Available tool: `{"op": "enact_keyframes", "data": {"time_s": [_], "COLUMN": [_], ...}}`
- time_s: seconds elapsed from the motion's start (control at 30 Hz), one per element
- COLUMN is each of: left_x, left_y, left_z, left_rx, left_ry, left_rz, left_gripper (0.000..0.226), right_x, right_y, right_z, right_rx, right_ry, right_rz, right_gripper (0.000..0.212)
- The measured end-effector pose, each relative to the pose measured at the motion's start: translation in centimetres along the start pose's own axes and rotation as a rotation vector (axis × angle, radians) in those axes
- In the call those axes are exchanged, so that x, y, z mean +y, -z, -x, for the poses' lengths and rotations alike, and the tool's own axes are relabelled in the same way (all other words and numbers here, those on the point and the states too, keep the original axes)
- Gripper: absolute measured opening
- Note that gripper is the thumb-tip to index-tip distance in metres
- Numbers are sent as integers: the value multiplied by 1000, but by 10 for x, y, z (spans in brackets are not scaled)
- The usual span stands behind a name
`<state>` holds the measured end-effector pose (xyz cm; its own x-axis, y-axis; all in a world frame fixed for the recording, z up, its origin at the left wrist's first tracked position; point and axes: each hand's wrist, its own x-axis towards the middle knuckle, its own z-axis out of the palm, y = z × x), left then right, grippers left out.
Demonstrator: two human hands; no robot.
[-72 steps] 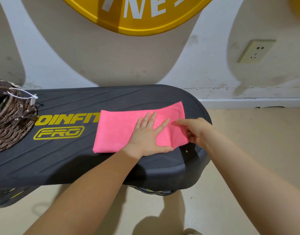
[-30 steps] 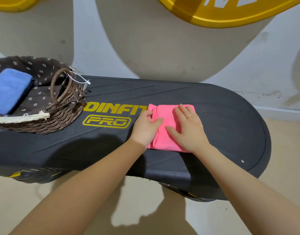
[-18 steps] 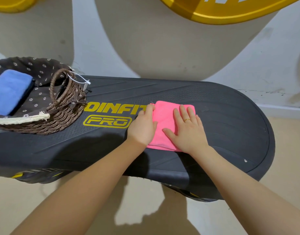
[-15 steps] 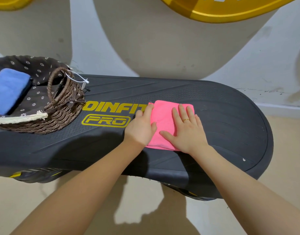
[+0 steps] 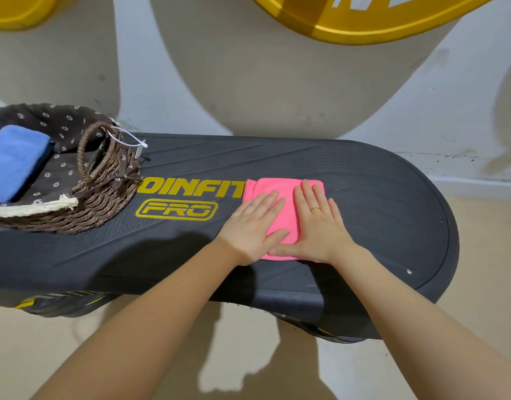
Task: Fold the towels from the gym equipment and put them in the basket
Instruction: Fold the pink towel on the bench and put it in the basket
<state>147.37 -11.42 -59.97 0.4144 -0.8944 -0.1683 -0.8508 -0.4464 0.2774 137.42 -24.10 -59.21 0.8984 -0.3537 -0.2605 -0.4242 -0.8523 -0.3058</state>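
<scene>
I have both palms flat on the pink towel (image 5: pixel 286 203), which lies folded into a small pad on the black step board (image 5: pixel 378 203), just right of the yellow lettering (image 5: pixel 190 189) printed on that board. My left hand (image 5: pixel 252 229) covers the pad's left edge, fingers straight and close together with the thumb angled across the near part; my right hand (image 5: pixel 317 226) covers the right half, fingers straight and slightly spread, a ring (image 5: pixel 314 208) on one of them. Neither hand grips anything; they only press. The basket (image 5: pixel 104 192) sits on the board well to the left of the lettering, with a blue towel (image 5: pixel 11 160) already lying on its dotted liner (image 5: pixel 60 122). The risk I see is in the lift. The folds are loose layers, held down only by my weight, so if I raise the palms and pick up by one edge, I expect the pad to fall open and need refolding. Sliding it left across the ribbed board could drag the bottom layer and skew the stack. The basket's looped handle (image 5: pixel 95 151) stands on the side nearest the lettering, and a drooping corner could catch on it. I judge that a pinch through all layers from both sides would hold it best.
</scene>
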Motion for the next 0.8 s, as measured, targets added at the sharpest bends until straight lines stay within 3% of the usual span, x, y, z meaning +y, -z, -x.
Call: {"op": "enact_keyframes", "data": {"time_s": [0.07,0.17,0.33,0.53,0.8], "left_x": [-3,-1,10,19,17], "left_y": [0,3,17,24,24], "left_z": [2,4,2,-9,-19], "left_rx": [-8,-20,-48,-70,-184], "left_ry": [-9,-5,-2,27,39], "left_rz": [-22,-65,-145,-278,-335], "left_gripper": [67,70,78,99,113], "right_x": [9,26,37,23,13], "right_y": [6,18,34,31,28], "right_z": [7,15,18,17,19], "right_rx": [-39,-32,301,68,81], "right_ry": [-7,-40,-252,-374,-376], "right_rz": [-31,-176,-449,-605,-670], "right_gripper": [128,113,60,35,28]}}
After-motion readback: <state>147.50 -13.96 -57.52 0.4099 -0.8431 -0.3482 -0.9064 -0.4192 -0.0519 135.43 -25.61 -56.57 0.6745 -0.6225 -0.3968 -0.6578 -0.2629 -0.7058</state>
